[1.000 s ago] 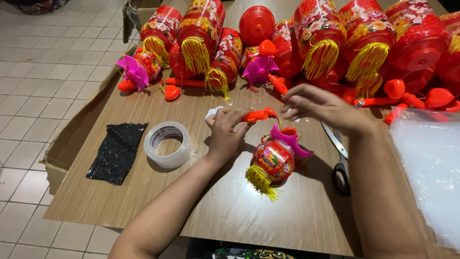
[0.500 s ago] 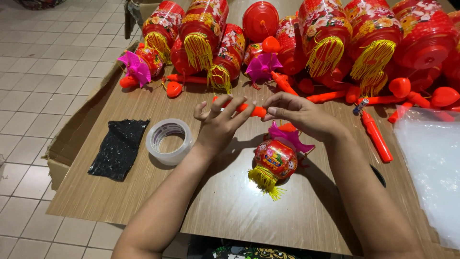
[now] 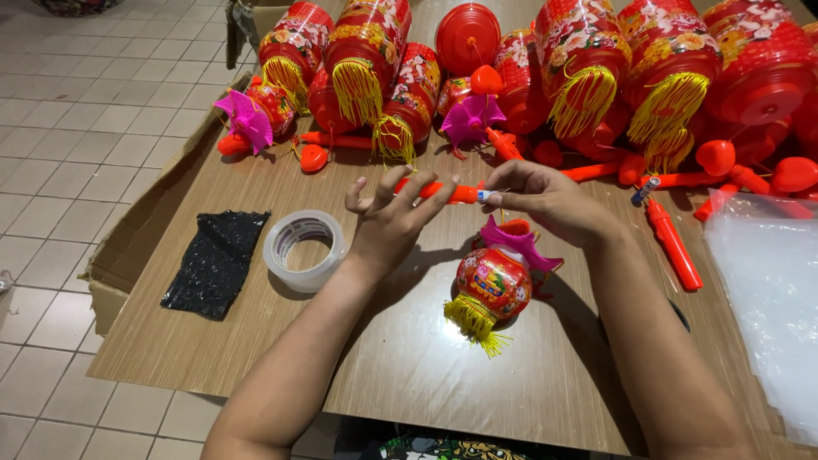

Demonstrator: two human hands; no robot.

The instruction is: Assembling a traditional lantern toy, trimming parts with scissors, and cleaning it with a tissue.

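Observation:
My left hand [image 3: 394,220] and my right hand [image 3: 545,200] hold an orange plastic stick [image 3: 456,192] level above the wooden table [image 3: 409,358]. The left fingers are spread, with the stick resting against thumb and palm. The right fingers pinch the stick's other end. A small red lantern [image 3: 494,285] with a pink frill top and a yellow tassel hangs just below my right hand, leaning over the table.
A roll of clear tape [image 3: 305,250] and a black glittery bag [image 3: 217,262] lie at the left. Several red lanterns with yellow tassels [image 3: 588,68] crowd the far edge. Another orange stick [image 3: 673,243] and clear plastic bags [image 3: 767,290] lie at the right. A cardboard box [image 3: 136,247] stands beside the table.
Both hands have lifted the orange stick and small lantern off the table. My left fingers spread open along the stick. The scissors at right are out of sight.

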